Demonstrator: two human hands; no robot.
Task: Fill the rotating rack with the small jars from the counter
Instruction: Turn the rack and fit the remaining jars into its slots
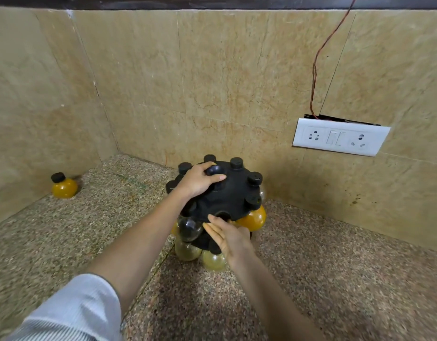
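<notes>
I am seeing the rotating rack (233, 193) standing on the table (335, 267) near the wall corner, its lower jars half hidden under the black top disc. My left hand (197, 180) is curling its grip round the top knob (213, 170). My right hand (229, 238) is reaching straight-fingered, holding nothing, just below an empty slot (222, 214). One orange jar (64, 185) is sitting well apart at far left, slightly blurred.

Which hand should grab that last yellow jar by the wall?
Probably the left hand: the yellow jar sits on its side, though it must first let go of the rack's knob. The right hand is free but would cross over.
</notes>
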